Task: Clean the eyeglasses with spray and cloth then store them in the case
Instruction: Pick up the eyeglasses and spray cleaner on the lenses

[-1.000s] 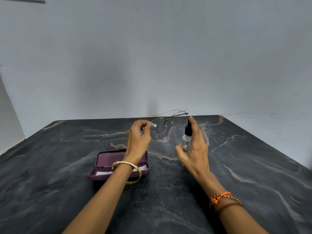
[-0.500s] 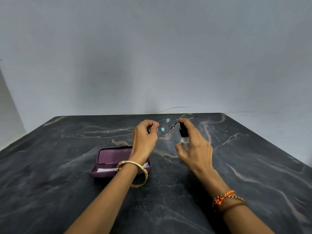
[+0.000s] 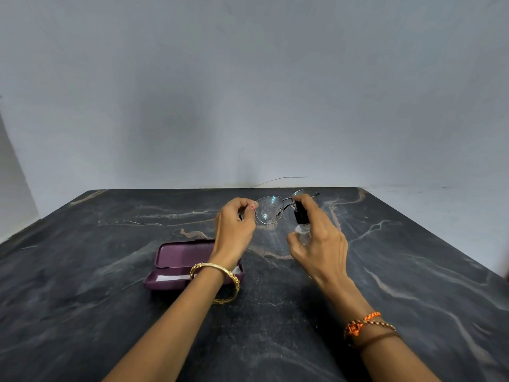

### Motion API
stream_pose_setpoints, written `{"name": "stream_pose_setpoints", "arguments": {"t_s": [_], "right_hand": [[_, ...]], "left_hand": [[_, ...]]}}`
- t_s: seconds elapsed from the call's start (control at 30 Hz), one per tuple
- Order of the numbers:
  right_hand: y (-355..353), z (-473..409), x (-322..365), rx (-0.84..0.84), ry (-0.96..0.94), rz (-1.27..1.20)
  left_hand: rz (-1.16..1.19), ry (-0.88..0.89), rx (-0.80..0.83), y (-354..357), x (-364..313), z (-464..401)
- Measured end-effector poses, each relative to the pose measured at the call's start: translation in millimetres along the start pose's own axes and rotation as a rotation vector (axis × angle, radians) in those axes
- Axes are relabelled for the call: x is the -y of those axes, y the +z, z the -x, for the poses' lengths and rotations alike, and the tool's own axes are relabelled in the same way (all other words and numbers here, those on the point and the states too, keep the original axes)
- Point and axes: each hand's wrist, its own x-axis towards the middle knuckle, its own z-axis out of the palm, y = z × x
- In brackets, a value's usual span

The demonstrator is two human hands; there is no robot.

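My left hand (image 3: 234, 230) pinches the left end of thin metal-framed eyeglasses (image 3: 268, 209), held up above the dark marble table (image 3: 110, 312). My right hand (image 3: 319, 244) grips a small clear spray bottle (image 3: 301, 221) with a black nozzle, the forefinger on top, the nozzle right beside the left lens. That lens shows fine droplets. A purple glasses case (image 3: 176, 260) lies open on the table under my left wrist, with a white cloth (image 3: 170, 277) inside.
A grey wall stands just behind the table's far edge. A thin wire (image 3: 283, 179) runs along the wall base. The table's right edge slants down toward the lower right.
Both hands have drawn closer together. The spray bottle moved left up to the lens, and the glasses tilted so the left lens faces the nozzle. Droplets now show on it.
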Motion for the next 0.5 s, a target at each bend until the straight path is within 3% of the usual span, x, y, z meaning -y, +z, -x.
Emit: {"name": "stream_pose_setpoints", "arguments": {"t_s": [0.23, 0.5], "right_hand": [[-5, -2, -6, -0.158, 0.142, -0.085], [-14, -3, -17, -0.123, 0.192, -0.012]], "left_hand": [[0.061, -0.028, 0.011, -6, -2, -1], [0.096, -0.037, 0.01, -8, -4, 1]]}}
